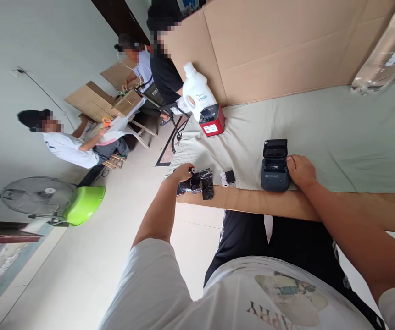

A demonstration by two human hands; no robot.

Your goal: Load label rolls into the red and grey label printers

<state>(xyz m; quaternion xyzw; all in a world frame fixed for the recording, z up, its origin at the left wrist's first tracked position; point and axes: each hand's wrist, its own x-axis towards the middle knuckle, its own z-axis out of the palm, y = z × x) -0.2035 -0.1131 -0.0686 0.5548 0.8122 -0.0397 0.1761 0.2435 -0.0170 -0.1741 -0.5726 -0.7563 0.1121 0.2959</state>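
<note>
On the cloth near the table's left end, my left hand (182, 173) is closed round a small black roll (192, 170) that shows a pale core end. Right beside it lies a cluster of black wrapped rolls (202, 182). A black label printer (275, 176) stands farther right, its lid (275, 148) raised and its inner bay exposed. My right hand (301, 170) rests against the printer's right side, fingers curled and touching its edge; the fingertips are partly hidden. Between the hands sit a small black-and-white pair of rolls (228, 178).
A white jug (199, 89) and a red-and-black box-shaped device (213, 121) stand at the back left. Tall cardboard (286, 46) lines the table's far side. Several people sit beyond the left end. A fan (38, 195) and green basin (84, 205) are on the floor.
</note>
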